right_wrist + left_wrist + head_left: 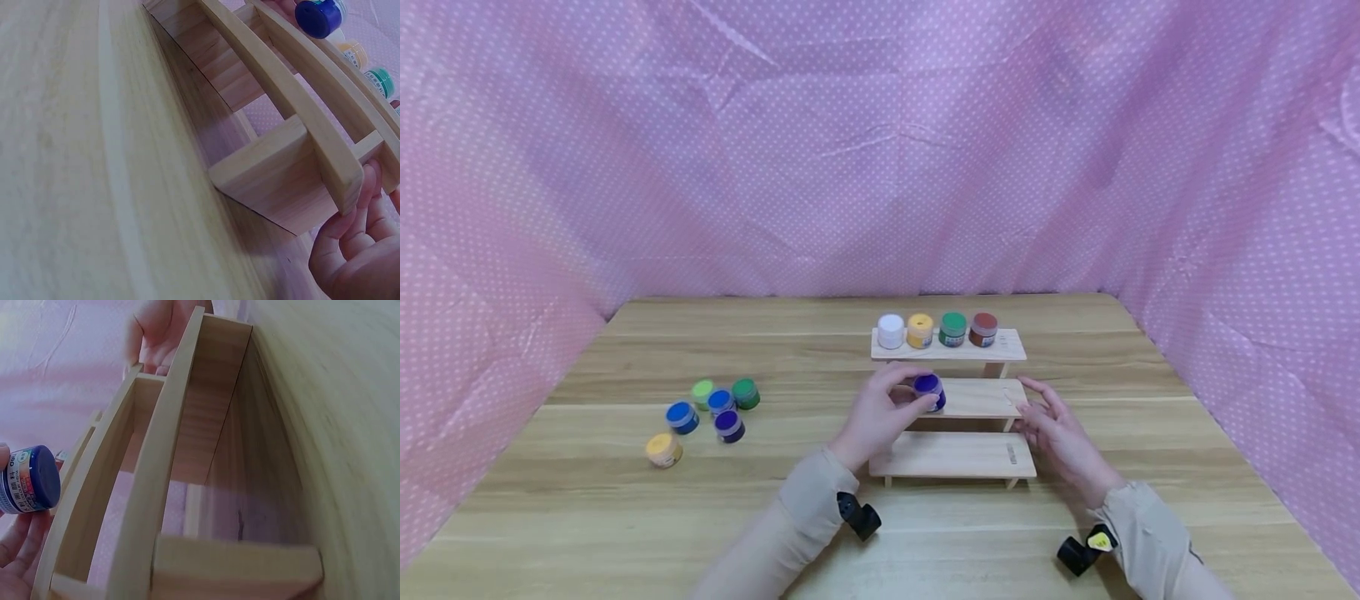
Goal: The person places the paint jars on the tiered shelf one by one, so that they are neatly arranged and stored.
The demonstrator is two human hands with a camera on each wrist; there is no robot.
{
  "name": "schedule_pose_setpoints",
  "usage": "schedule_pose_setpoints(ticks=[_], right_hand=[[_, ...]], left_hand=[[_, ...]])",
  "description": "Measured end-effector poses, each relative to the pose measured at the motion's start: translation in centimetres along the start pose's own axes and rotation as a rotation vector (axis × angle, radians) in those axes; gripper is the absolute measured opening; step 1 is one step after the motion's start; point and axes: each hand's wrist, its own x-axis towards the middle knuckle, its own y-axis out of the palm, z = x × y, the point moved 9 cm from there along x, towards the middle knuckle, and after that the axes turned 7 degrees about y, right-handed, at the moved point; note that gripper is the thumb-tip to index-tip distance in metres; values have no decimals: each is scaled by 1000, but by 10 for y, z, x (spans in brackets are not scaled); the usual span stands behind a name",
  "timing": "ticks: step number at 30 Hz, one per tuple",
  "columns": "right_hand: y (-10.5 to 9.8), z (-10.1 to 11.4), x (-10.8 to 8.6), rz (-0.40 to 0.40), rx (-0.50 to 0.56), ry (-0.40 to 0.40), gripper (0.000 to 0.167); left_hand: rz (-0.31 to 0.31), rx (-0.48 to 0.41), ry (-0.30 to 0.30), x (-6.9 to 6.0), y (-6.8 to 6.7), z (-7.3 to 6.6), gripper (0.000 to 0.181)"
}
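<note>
In the head view, the left hand (880,410) pinches a purple jar (929,392) between thumb and fingers, parted only by the jar's width, at the left part of the middle tier (981,398) of a wooden rack (951,454). On the far, top tier (943,353) stand a white jar (891,332), a yellow jar (920,332), a green jar (952,330) and a red-brown jar (983,330). Six loose jars (722,402) sit on the table (625,521) to the left. The right hand (1063,442) is at the rack's right end, fingers loosely bent, holding no jar. Letting go with the jar over the near edge would probably tip it onto the tier below.

The left wrist view shows thumb and fingers on opposite sides of the jar (whether its base bears on wood, I cannot tell). A release without support underneath could mean a drop.

In the right wrist view, the right fingertips touch the rack's end without wrapping round it. A harder push there could shift the rack leftward and unsettle the top row.
</note>
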Motion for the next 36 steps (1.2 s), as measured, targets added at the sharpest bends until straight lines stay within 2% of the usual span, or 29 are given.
schedule_pose_setpoints(ticks=[12, 21, 25, 32, 36], right_hand=[[0, -2, 0, 7, 6, 8, 32], [-1, -2, 0, -1, 2, 18, 34], [-1, -3, 0, -2, 11, 10, 36], [1, -1, 0, 37, 29, -43, 34], [0, -2, 0, 23, 8, -25, 33]], left_hand=[[64, -15, 4, 13, 34, -10, 33], [52, 4, 29, 24, 50, -17, 33], [40, 46, 48, 29, 55, -19, 33], [46, 145, 35, 36, 61, -20, 32], [49, 180, 44, 39, 64, -21, 30]])
